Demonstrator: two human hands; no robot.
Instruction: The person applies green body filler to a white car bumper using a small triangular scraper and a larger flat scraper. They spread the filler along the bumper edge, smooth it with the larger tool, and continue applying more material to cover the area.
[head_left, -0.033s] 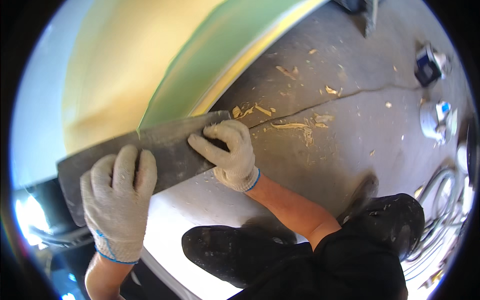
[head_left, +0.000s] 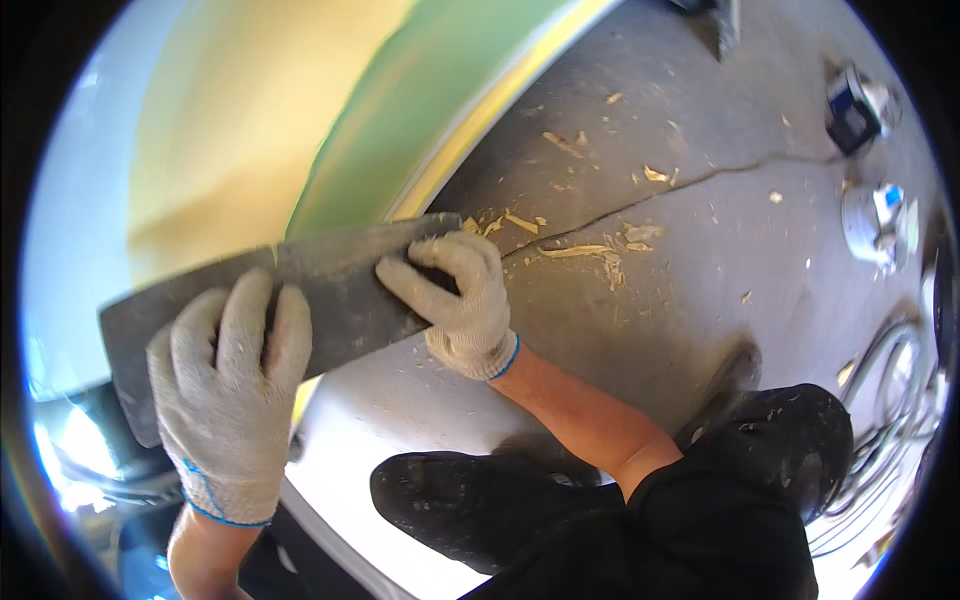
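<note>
Head view | left fingers (head_left: pixel 243 325) parted, right fingers (head_left: pixel 420 293) half bent, both holding grey board (head_left: pixel 340 290) | uneven push could scratch green-yellow panel (head_left: pixel 365 150)

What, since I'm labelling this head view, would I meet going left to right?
Left gloved hand → right gloved hand → long yellowish scrap → white bucket.

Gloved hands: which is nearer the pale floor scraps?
The right hand, at the right end of the dark board, closer to the scraps; the left hand sits nearer the board's left end.
</note>
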